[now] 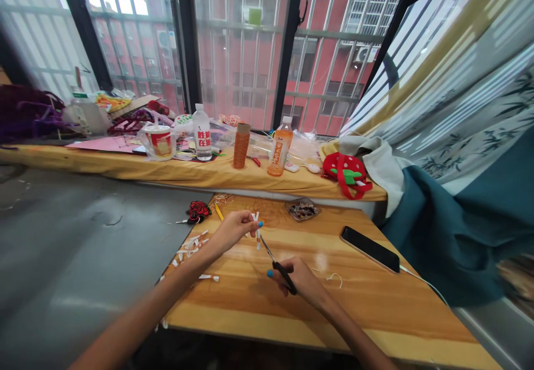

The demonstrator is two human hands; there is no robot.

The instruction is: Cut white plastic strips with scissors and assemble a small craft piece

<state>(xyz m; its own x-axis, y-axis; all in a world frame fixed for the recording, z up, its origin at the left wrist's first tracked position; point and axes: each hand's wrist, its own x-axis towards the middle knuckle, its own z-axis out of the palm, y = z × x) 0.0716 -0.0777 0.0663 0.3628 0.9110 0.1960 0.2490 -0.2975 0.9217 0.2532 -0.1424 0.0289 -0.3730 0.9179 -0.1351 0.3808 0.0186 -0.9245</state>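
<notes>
My left hand (242,226) pinches a small white strip (257,239), which hangs down from the fingertips above the wooden table. In my right hand (297,278) is a pair of scissors (283,275) with black handles. The scissor blades point up and to the left, close to the strip; I cannot tell whether they touch it. Several similar white strips (194,245) with brownish parts lie at the table's left side, partly behind my left forearm. A short pale thread (335,277) rests on the table to the right of my right hand.
On the wooden table (375,320) are a phone (370,248) with a white cable, a clear box of beads (303,210), a yellow pen-like stick (219,212) and a red-black item with keys (198,212). Behind, the ledge holds a water bottle (202,133), an orange bottle (280,147) and a cord spool (241,147).
</notes>
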